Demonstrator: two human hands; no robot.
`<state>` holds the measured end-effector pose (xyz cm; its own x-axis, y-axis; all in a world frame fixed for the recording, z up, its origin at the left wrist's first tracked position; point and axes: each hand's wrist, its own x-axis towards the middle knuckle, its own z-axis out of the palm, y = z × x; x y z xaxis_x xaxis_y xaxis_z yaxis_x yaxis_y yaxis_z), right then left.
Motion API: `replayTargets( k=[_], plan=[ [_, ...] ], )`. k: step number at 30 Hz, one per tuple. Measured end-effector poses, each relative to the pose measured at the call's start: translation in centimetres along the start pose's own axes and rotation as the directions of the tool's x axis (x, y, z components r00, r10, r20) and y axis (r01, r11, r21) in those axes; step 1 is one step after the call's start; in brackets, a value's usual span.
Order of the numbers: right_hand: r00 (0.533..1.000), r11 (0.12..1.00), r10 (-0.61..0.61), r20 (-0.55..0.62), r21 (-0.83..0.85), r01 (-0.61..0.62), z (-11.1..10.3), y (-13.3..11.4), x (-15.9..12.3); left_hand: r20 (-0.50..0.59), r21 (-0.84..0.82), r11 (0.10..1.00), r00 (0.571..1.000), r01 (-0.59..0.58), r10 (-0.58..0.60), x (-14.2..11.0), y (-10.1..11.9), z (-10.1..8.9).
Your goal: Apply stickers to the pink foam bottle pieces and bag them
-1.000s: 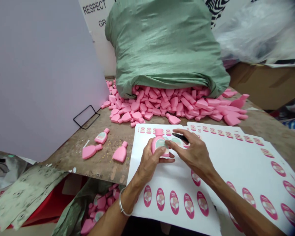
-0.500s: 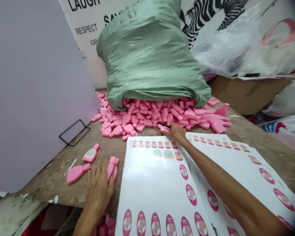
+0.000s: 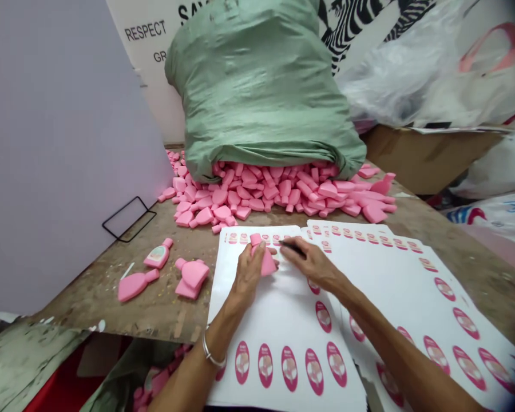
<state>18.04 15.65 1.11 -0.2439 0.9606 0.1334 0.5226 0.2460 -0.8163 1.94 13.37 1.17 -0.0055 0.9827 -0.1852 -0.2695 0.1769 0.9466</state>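
Seen from head height, a person's two bare hands work over a white sticker sheet (image 3: pixel 261 309) on a brown bench (image 3: pixel 90 297). The left hand (image 3: pixel 245 272), a silver bangle (image 3: pixel 209 350) at its wrist, has its grip closed around a small pink bottle (image 3: pixel 265 262), held neck up and slightly tilted above the sheet's upper part. The right hand (image 3: pixel 315 264) pinches a slim dark tool (image 3: pixel 295 248) just beside the bottle; whether its tip touches the sheet I cannot tell. More sheets (image 3: pixel 381 280), edged with pink oval stickers, overlap to the right. At left lie a labelled bottle (image 3: pixel 157 256), a plain bottle (image 3: pixel 132 287) and two stacked bottles (image 3: pixel 193 276), near a black wire stand (image 3: pixel 129 220). Behind, a green sack (image 3: pixel 261 91) (bulging, mouth towards the viewer) rests above a heap of pink bottles (image 3: pixel 257 197).
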Motion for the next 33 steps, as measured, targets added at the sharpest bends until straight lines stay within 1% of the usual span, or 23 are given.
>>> replayTargets(
  k=[2,3,4,6,9,11,12,15,17,19,23,25,26,30,33],
  plan=[
    [0.987,0.98,0.02,-0.16,-0.191,-0.05,-1.1,2.0,0.0,0.021,0.006,0.997,0.997,0.074,-0.074,-0.3,-0.2,0.3],
    [0.978,0.952,-0.009,-0.207,-0.302,-0.055,-1.6,3.0,0.1,0.029,0.01,0.993,0.993,0.113,-0.114,-0.4,-0.3,0.5],
    [0.975,0.913,-0.053,-0.217,-0.405,-0.04,-1.9,3.9,0.2,0.038,0.014,0.99,0.989,0.143,-0.144,-0.3,-0.4,0.7],
    [0.973,0.83,-0.147,-0.179,-0.557,0.023,-2.1,5.2,0.2,0.067,0.038,0.987,0.986,0.154,-0.156,0.0,-0.6,1.2],
    [0.955,0.742,-0.25,-0.157,-0.664,0.085,-1.4,6.1,-0.1,0.096,0.096,0.989,0.988,0.115,-0.124,0.7,-1.2,1.9],
    [0.947,0.729,-0.277,-0.16,-0.677,0.099,-1.1,6.3,-0.2,0.102,0.121,0.987,0.987,0.109,-0.121,1.1,-1.6,2.2],
    [0.948,0.742,-0.274,-0.162,-0.663,0.101,-1.1,6.4,-0.2,0.103,0.127,0.985,0.986,0.114,-0.128,1.3,-1.7,2.2],
    [0.965,0.816,-0.219,-0.142,-0.569,0.102,-1.4,6.5,0.0,0.11,0.139,0.982,0.984,0.128,-0.143,1.5,-2.1,1.9],
    [0.974,0.847,-0.201,-0.107,-0.519,0.118,-1.6,6.5,0.2,0.118,0.153,0.981,0.983,0.119,-0.138,1.6,-2.3,1.7],
    [0.972,0.845,-0.215,-0.09,-0.517,0.139,-1.6,6.4,0.3,0.131,0.165,0.981,0.983,0.103,-0.125,1.6,-2.5,1.5],
    [0.949,0.789,-0.268,-0.168,-0.603,0.116,-1.4,6.3,0.1,0.139,0.176,0.98,0.983,0.091,-0.117,1.3,-2.4,1.5],
    [0.947,0.773,-0.272,-0.172,-0.625,0.109,-1.5,6.3,0.0,0.127,0.198,0.976,0.985,0.09,-0.117,1.1,-2.1,1.6],
    [0.951,0.777,-0.265,-0.159,-0.619,0.113,-1.5,6.4,0.0,0.118,0.21,0.974,0.986,0.09,-0.117,1.1,-2.0,1.7],
    [0.969,0.842,-0.211,-0.129,-0.527,0.113,-1.8,6.9,0.4,0.093,0.222,0.97,0.988,0.102,-0.126,0.9,-1.5,1.9],
    [0.969,0.852,-0.204,-0.139,-0.513,0.106,-1.7,7.1,0.6,0.104,0.222,0.97,0.986,0.103,-0.129,0.9,-1.5,1.9]
  ],
)
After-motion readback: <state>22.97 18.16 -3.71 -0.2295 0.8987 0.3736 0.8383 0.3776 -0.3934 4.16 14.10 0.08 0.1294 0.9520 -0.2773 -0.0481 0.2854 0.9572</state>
